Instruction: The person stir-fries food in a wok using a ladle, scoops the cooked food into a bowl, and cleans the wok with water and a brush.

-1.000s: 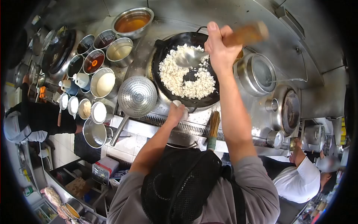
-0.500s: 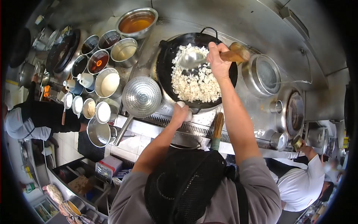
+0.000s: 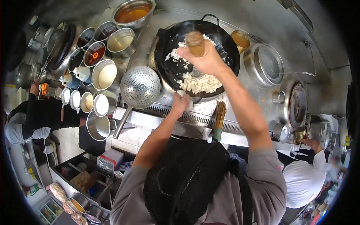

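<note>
A black wok (image 3: 226,42) holds loose white rice (image 3: 202,84), heaped at the near side with scattered grains farther up. Over the wok's middle, my right hand (image 3: 206,60) is wrapped round the wooden handle of a ladle (image 3: 195,44), its butt end tilted up toward me. The ladle's bowl is mostly hidden beneath the hand, down by the rice. My left hand (image 3: 180,104) grips a folded white cloth (image 3: 181,93) at the wok's near rim, beside the near loop handle; the cloth and fingers hide what lies under them.
Left of the wok lies a perforated strainer (image 3: 140,87), near several seasoning pots and a bowl of amber liquid (image 3: 132,15). A bamboo brush (image 3: 219,116) stands at the front edge; a lidded steel pot (image 3: 264,64) is right. Co-workers stand left (image 3: 48,116) and right (image 3: 304,176).
My right hand has moved left and nearer the camera, and the ladle handle now points up. Rice has shifted toward the near side, baring more wok. My left hand stays at the rim.
</note>
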Demonstrator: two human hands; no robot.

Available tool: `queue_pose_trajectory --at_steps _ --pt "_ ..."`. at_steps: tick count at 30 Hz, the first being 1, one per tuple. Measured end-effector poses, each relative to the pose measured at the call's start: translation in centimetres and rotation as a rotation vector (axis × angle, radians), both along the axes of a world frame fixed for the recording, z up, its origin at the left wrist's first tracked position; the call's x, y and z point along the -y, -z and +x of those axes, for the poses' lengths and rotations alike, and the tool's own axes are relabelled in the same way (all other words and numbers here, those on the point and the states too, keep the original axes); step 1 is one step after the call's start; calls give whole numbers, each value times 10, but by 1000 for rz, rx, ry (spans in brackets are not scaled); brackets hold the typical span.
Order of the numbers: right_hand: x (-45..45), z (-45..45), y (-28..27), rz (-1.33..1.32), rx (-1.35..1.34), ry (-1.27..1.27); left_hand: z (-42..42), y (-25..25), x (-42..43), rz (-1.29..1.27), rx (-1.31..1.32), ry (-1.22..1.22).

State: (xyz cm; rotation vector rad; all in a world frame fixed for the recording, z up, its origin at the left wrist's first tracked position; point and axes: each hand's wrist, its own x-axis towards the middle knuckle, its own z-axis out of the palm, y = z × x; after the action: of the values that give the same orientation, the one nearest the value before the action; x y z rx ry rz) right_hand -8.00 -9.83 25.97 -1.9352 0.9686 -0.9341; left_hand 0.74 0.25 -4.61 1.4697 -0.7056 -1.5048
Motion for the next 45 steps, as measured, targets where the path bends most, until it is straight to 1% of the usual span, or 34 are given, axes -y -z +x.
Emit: queue_pose_trajectory --at_steps 1,2,3,5,6,7,9,10,11,13,14,16,17,18,19,21,22,23,25,27,29,30,31,32,33,34,35,36,37,39,40,41,43,45 --pt "-1 -3 -13 -101 0 7 0 1 5 3 -5 -4" --pt "-15 -10 -36 -126 -120 -55 -2 3 5 -37 1 -23" --pt "-34 -18 -53 -212 -74 -173 -3 6 -5 -62 9 -34" --pt "-58 -22 -18 -199 87 -246 -2 -11 -7 -16 17 -26" --pt "-51 -12 30 -369 224 -46 -1 -25 -4 9 28 -17" --pt "-37 -21 48 -304 226 -40 -2 -31 -6 39 39 -3" --pt "-18 -32 27 -252 -46 159 -3 -6 -4 35 -11 3" --pt "-21 -35 5 -7 21 245 -3 -3 -8 1 12 0" --pt "-32 -42 -10 -126 16 262 -3 -1 -4 -40 34 -11" --pt "-62 -51 -6 -72 234 323 -3 14 -6 -33 30 -33" --pt "-57 -46 34 -167 350 487 -1 18 -3 -2 2 12" --pt "-22 -49 56 -149 436 453 3 13 1 18 -21 71" --pt "-10 -46 46 -134 518 416 4 0 2 40 -32 54" --pt "-1 -52 28 45 576 447 4 -13 3 62 -43 35" --pt "-4 -60 5 149 678 364 3 -20 2 55 -42 38" --pt "-41 -66 -20 29 528 449 2 -29 0 29 -104 -24" --pt "-48 -60 -1 -220 429 593 4 -31 0 53 -91 9" --pt "-39 -62 43 -394 407 565 7 -35 2 52 -90 3" --pt "-19 -56 71 -134 674 449 10 -42 3 108 -86 69" --pt "8 -67 33 56 763 460 9 -31 6 60 -98 60" --pt "-6 -82 -15 79 697 592 13 -26 5 27 -104 44" --pt "-14 -92 -25 -49 665 676 12 -26 7 30 -100 57" --pt "-20 -102 -28 -166 626 759 11 -25 3 46 -98 67" --pt "-11 -107 -6 -180 685 820 14 -25 -1 54 -89 51" --pt "1 -97 27 -170 700 812 18 -26 -1 56 -83 61" --pt "13 -82 55 -158 808 725 18 -28 2 50 -83 81" --pt "24 -76 65 -153 909 639 16 -31 5 41 -87 107" --pt "32 -80 60 -53 956 502 19 -33 7 57 -120 169" --pt "33 -87 49 -62 961 500 16 -31 7 48 -116 171" --pt "32 -94 6 -23 787 666 13 -9 5 -34 -87 58" --pt "25 -90 -25 -127 669 863 13 13 6 -17 -57 71" --pt "27 -118 -28 -222 650 780 13 1 5 -9 -60 63" --pt "43 -132 5 -324 652 909 12 -27 2 -7 -104 51" --pt "50 -86 49 -110 947 647 11 -45 3 37 -116 39"
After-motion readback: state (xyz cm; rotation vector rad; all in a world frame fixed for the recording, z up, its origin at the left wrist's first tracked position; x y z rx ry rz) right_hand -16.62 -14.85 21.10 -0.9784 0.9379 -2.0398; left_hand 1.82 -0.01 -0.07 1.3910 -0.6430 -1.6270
